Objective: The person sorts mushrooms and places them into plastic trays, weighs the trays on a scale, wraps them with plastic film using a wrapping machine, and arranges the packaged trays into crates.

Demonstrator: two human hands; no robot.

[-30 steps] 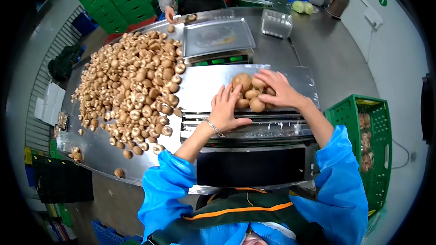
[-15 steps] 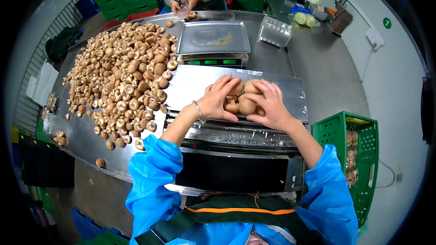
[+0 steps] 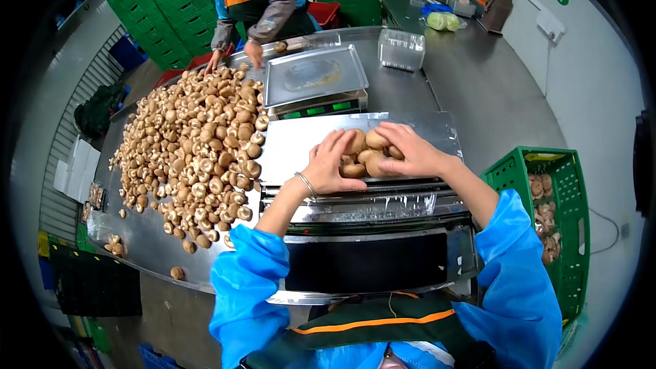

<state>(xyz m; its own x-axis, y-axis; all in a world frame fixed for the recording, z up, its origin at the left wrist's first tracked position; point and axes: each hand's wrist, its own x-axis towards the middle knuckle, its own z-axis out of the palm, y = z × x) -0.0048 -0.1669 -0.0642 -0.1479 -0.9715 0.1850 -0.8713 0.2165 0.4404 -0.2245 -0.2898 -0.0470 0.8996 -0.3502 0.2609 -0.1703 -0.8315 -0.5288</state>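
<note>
Several brown shiitake mushrooms (image 3: 371, 159) sit bunched on the metal plate (image 3: 301, 142) of the wrapping machine in front of me. My left hand (image 3: 331, 165) curves around their left side, fingertips against the caps, a bracelet on its wrist. From the right, my right hand (image 3: 410, 152) cups the same bunch, its fingers resting on the outer caps. Whether a tray lies under the mushrooms is hidden. Left of my hands spreads a large heap of shiitake mushrooms (image 3: 198, 140).
A scale (image 3: 314, 78) with a metal pan stands beyond the plate, beside clear plastic trays (image 3: 401, 50). At right, a green crate (image 3: 575, 198) holds packed mushrooms. A co-worker (image 3: 263, 0) leans over the heap's far end. Green crates (image 3: 174, 10) are stacked behind.
The co-worker has shifted left and now reaches into the mushroom heap; before, their hands held a clear tray near the scale. My view has turned slightly; my hands stay around the bunched mushrooms.
</note>
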